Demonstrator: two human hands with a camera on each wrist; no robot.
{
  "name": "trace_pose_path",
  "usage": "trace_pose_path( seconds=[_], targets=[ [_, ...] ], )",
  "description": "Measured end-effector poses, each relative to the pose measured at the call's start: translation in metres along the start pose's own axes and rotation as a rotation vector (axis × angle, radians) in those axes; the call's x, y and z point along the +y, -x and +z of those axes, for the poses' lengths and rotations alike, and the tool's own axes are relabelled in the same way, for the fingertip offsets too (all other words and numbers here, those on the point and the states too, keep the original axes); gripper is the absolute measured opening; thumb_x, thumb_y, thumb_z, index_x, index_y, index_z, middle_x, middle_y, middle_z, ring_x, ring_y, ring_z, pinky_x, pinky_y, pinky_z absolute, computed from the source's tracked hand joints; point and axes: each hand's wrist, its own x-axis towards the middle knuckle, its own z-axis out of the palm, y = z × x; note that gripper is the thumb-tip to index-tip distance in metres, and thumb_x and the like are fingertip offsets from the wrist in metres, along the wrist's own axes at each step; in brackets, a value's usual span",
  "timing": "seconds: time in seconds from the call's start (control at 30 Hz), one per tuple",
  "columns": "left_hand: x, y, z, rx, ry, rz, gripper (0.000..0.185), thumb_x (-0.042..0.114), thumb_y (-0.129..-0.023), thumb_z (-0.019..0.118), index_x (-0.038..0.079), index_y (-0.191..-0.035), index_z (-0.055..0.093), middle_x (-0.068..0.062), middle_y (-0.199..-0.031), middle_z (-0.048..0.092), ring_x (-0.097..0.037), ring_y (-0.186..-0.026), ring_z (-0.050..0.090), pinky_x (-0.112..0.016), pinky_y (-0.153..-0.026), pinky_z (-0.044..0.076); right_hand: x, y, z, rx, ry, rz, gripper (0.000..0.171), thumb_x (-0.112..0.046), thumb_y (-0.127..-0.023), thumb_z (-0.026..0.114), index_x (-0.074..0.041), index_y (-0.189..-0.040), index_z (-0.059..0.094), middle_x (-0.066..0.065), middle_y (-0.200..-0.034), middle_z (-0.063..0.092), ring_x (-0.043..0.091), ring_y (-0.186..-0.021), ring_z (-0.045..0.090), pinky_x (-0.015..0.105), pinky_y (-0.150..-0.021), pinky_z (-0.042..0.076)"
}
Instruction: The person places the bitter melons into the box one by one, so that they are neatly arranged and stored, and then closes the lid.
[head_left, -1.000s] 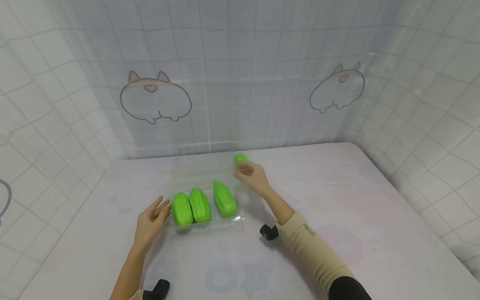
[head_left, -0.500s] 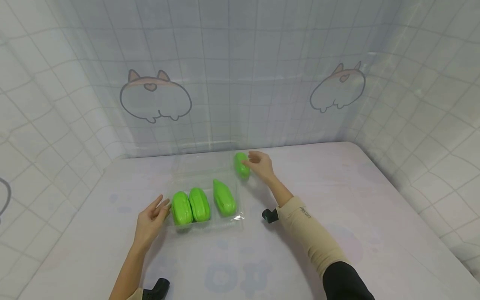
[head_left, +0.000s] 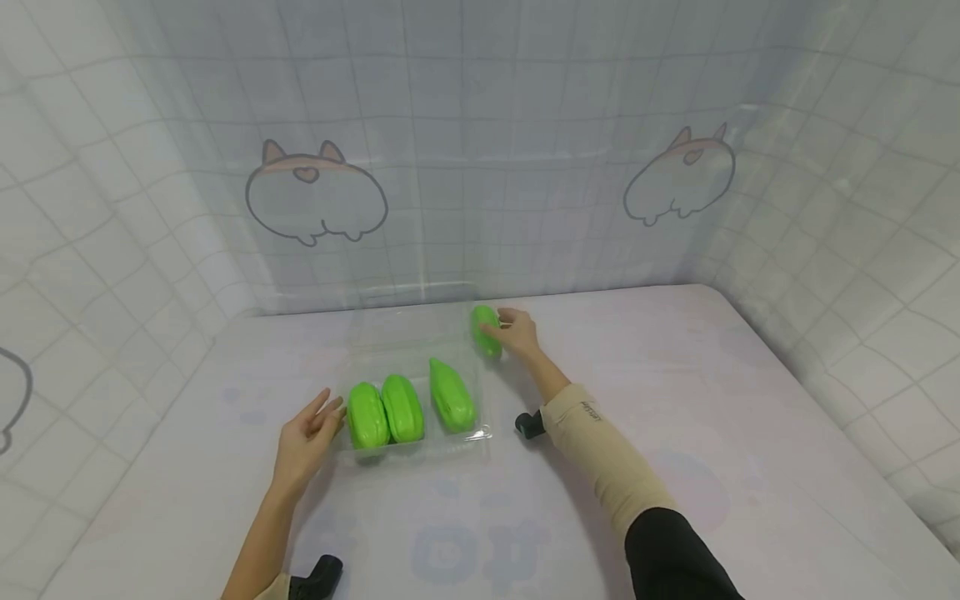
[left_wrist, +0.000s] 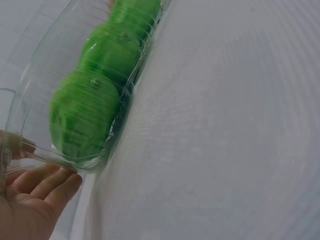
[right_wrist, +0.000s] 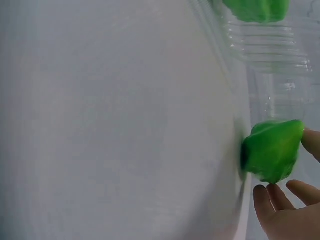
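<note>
Here the right hand (head_left: 516,332) has its grip pinching the loose green vegetable (head_left: 485,330) beyond the clear tray (head_left: 414,446); the left hand (head_left: 306,440), grip spread, steadies the tray's near corner. Next, probably, lift it cleanly.

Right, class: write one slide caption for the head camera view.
Left hand steadies a clear tray holding three green pieces while the right hand touches a fourth green piece behind it.

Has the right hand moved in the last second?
Yes. The right hand went up and away from the clear tray's near edge to the loose green piece at its far right corner.
</note>
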Motion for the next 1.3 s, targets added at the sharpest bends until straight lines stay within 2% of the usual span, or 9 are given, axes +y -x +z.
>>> trace_pose_path(
  seconds=[0.37, 0.6, 0.7, 0.8, 1.03, 1.13, 1.3],
  targets=[
    [-0.002, 0.001, 0.0, -0.004, 0.017, 0.019, 0.053, 0.013, -0.1, 0.045, -0.006, -0.145, 0.025, -0.026, -0.137, 0.043, 0.005, -0.102, 0.054, -0.006, -0.083, 0.046, 0.01, -0.006, 0.0, -0.066, -0.021, 0.072, 0.067, -0.027, -0.084, 0.072, 0.004, -0.136, 0.044, 0.025, -0.132, 0.051, 0.034, -0.122, 0.05, 0.04, -0.103, 0.044],
    [-0.003, 0.001, 0.0, -0.006, 0.0, 0.005, 0.053, 0.013, -0.1, 0.044, -0.005, -0.145, 0.024, -0.025, -0.138, 0.042, -0.009, -0.11, 0.054, -0.006, -0.083, 0.046, 0.008, -0.001, -0.006, -0.048, -0.1, 0.135, 0.067, -0.022, -0.082, 0.073, 0.002, -0.137, 0.044, 0.025, -0.132, 0.051, 0.034, -0.118, 0.053, 0.037, -0.096, 0.05],
    [-0.002, 0.001, 0.0, -0.003, -0.004, -0.005, 0.053, 0.013, -0.1, 0.044, -0.004, -0.146, 0.024, -0.024, -0.138, 0.042, -0.009, -0.11, 0.054, -0.006, -0.083, 0.046, 0.006, 0.005, -0.01, -0.056, -0.143, 0.142, 0.067, -0.02, -0.082, 0.073, 0.002, -0.138, 0.043, 0.025, -0.132, 0.051, 0.033, -0.116, 0.055, 0.036, -0.093, 0.051],
    [-0.002, 0.001, 0.0, -0.003, 0.004, -0.011, 0.053, 0.013, -0.1, 0.044, -0.004, -0.146, 0.024, -0.024, -0.139, 0.042, -0.004, -0.108, 0.053, -0.007, -0.083, 0.046, 0.001, 0.012, -0.016, -0.066, -0.186, 0.141, 0.067, -0.02, -0.082, 0.073, 0.0, -0.139, 0.042, 0.024, -0.134, 0.05, 0.033, -0.116, 0.055, 0.036, -0.093, 0.052],
    [-0.001, 0.0, 0.0, -0.005, -0.002, -0.021, 0.053, 0.013, -0.1, 0.043, -0.003, -0.146, 0.023, -0.024, -0.14, 0.041, -0.016, -0.114, 0.051, -0.007, -0.084, 0.046, -0.009, 0.024, -0.026, -0.065, -0.238, 0.12, 0.067, -0.02, -0.082, 0.073, -0.003, -0.139, 0.042, 0.023, -0.134, 0.05, 0.032, -0.119, 0.053, 0.037, -0.099, 0.047],
    [-0.001, 0.0, 0.0, -0.006, -0.002, -0.026, 0.053, 0.013, -0.1, 0.043, -0.003, -0.146, 0.023, -0.024, -0.14, 0.041, -0.015, -0.114, 0.051, -0.007, -0.084, 0.046, -0.01, 0.028, -0.027, -0.066, -0.265, 0.109, 0.066, -0.017, -0.083, 0.072, -0.001, -0.139, 0.042, 0.024, -0.133, 0.051, 0.033, -0.119, 0.052, 0.038, -0.099, 0.047],
    [-0.002, 0.0, 0.0, -0.01, 0.001, -0.024, 0.053, 0.012, -0.1, 0.043, -0.004, -0.146, 0.023, -0.024, -0.14, 0.04, -0.022, -0.116, 0.049, -0.007, -0.084, 0.046, -0.013, 0.038, -0.031, -0.087, -0.325, 0.07, 0.065, -0.015, -0.083, 0.072, 0.001, -0.138, 0.043, 0.025, -0.131, 0.052, 0.033, -0.118, 0.054, 0.039, -0.099, 0.047]
  ],
)
